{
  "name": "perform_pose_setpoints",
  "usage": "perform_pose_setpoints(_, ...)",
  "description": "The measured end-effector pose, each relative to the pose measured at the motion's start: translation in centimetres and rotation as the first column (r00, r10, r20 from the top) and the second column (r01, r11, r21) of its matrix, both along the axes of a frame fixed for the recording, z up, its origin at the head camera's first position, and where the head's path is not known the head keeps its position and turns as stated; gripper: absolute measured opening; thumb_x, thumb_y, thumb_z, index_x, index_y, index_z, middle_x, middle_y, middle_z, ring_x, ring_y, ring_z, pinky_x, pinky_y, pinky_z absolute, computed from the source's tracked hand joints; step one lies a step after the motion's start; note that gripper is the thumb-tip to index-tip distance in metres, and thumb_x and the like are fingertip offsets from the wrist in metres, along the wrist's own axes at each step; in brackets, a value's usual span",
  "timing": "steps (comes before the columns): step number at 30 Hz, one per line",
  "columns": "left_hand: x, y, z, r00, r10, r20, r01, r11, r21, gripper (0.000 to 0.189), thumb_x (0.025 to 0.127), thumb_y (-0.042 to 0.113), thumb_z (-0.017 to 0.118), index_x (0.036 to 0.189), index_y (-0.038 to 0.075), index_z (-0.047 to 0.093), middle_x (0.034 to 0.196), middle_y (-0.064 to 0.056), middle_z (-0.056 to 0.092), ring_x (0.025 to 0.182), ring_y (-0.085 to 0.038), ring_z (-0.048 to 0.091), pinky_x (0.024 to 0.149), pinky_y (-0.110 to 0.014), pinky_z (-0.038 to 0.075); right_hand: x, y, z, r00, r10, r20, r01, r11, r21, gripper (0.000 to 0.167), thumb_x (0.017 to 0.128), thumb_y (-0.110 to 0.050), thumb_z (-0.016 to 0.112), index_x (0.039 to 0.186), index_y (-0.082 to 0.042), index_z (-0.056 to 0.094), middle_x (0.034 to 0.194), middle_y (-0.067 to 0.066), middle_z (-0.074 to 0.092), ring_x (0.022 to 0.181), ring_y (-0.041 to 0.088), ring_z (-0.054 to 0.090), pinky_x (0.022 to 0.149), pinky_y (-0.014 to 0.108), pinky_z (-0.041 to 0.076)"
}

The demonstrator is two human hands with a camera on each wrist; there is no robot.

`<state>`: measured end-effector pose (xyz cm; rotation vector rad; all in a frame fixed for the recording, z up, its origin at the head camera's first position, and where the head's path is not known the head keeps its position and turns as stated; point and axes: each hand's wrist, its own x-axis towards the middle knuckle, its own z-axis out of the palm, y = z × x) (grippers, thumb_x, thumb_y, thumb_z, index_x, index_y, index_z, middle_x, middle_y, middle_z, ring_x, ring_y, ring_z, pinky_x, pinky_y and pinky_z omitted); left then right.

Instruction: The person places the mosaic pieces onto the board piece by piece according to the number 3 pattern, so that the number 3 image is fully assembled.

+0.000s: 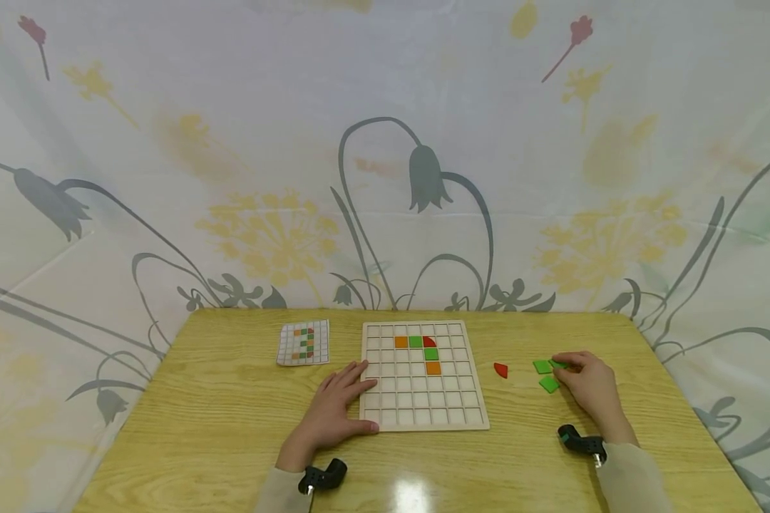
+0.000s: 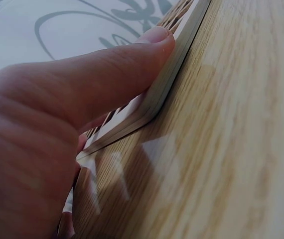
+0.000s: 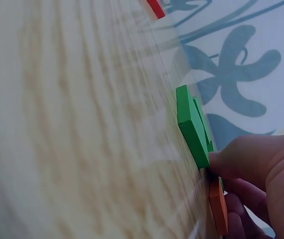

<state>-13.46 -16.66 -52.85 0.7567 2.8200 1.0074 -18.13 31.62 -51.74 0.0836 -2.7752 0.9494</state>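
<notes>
My left hand (image 1: 339,413) rests at the left side of a pale wooden grid board (image 1: 423,422), fingers spread onto its edge. In the left wrist view, the thumb (image 2: 127,67) presses on the board's rim near a corner. Orange, green and red tiles sit in some of its cells, among them a red quarter-round tile (image 1: 429,342). Right of the board, my right hand (image 1: 590,385) pinches a green tile (image 1: 559,363) between thumb and forefinger, low at the table. Two other green square tiles (image 1: 542,367) lie beside it. An orange tile (image 3: 218,206) shows under the fingers.
A small printed pattern card (image 1: 303,343) lies left of the board. One loose red quarter-round tile (image 1: 501,370) lies between the board and the green tiles. Behind the wooden table (image 1: 186,420) hangs a flower-printed cloth (image 1: 385,235).
</notes>
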Motion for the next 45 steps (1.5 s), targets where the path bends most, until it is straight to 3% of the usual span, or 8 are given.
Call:
perform_pose_setpoints(11, 0.1, 0.1, 0.1, 1.0, -0.005, -0.002, 0.005, 1.0, 0.009, 0.076, 0.08, 0.052, 0.076, 0.143, 0.015, 0.057, 0.162, -0.006, 0.029, 0.15, -0.029, 0.018, 0.115, -0.06, 0.014, 0.0, 0.0, 0.2, 0.996, -0.049, 0.076, 0.049, 0.999, -0.005, 0.033, 0.09, -0.013, 0.069, 0.117, 0.007, 0.069, 0.114, 0.031, 0.062, 0.098, 0.044, 0.06, 0.083, 0.057, 0.047)
perform_pose_setpoints(18, 0.1, 0.1, 0.1, 1.0, 0.002, -0.004, -0.002, 1.0, 0.008, 0.076, 0.079, 0.053, 0.076, 0.142, 0.014, 0.057, 0.162, -0.006, 0.03, 0.15, -0.03, 0.018, 0.115, -0.06, 0.014, 0.1, 0.1, 0.3, 0.996, -0.056, 0.075, 0.059, 0.998, -0.035, 0.035, 0.091, -0.013, 0.069, 0.12, 0.006, 0.069, 0.119, 0.032, 0.061, 0.1, 0.043, 0.06, 0.082, 0.055, 0.048)
perform_pose_setpoints(25, 0.0, 0.1, -0.1, 1.0, 0.003, -0.001, -0.003, 1.0, -0.001, 0.076, 0.08, 0.054, 0.076, 0.143, 0.016, 0.056, 0.162, -0.005, 0.029, 0.15, -0.029, 0.018, 0.115, -0.06, 0.014, 0.3, 0.2, 0.4, 0.995, -0.092, 0.049, 0.094, 0.994, -0.054, 0.03, 0.091, -0.01, 0.067, 0.118, 0.005, 0.07, 0.116, 0.028, 0.064, 0.098, 0.038, 0.062, 0.078, 0.043, 0.048)
perform_pose_setpoints(31, 0.0, 0.1, 0.1, 1.0, -0.003, -0.001, 0.003, 1.0, 0.005, 0.076, 0.08, 0.054, 0.076, 0.143, 0.015, 0.056, 0.162, -0.006, 0.029, 0.15, -0.029, 0.018, 0.116, -0.06, 0.014, 0.3, 0.3, 0.8, 0.992, -0.106, 0.068, 0.111, 0.991, -0.074, 0.031, 0.091, -0.013, 0.067, 0.119, 0.002, 0.071, 0.113, 0.025, 0.065, 0.097, 0.036, 0.061, 0.076, 0.039, 0.047)
perform_pose_setpoints(40, 0.0, 0.0, 0.0, 1.0, -0.007, -0.004, 0.007, 1.0, 0.005, 0.076, 0.08, 0.053, 0.076, 0.143, 0.016, 0.056, 0.162, -0.005, 0.029, 0.15, -0.029, 0.018, 0.115, -0.06, 0.015, 0.3, -0.3, 1.8, 0.999, -0.05, 0.02, 0.051, 0.993, -0.106, 0.03, 0.092, -0.012, 0.066, 0.119, 0.002, 0.071, 0.119, 0.026, 0.063, 0.101, 0.04, 0.063, 0.067, 0.022, 0.049)
perform_pose_setpoints(45, 0.0, 0.0, 0.0, 1.0, -0.001, -0.002, 0.001, 1.0, -0.003, 0.076, 0.08, 0.053, 0.076, 0.143, 0.017, 0.056, 0.162, -0.005, 0.029, 0.15, -0.029, 0.018, 0.115, -0.06, 0.014, 0.2, -1.3, 2.1, 1.0, 0.016, 0.001, -0.016, 0.994, -0.104, 0.029, 0.092, -0.01, 0.068, 0.118, 0.003, 0.071, 0.121, 0.028, 0.06, 0.1, 0.044, 0.063, 0.068, 0.028, 0.052)
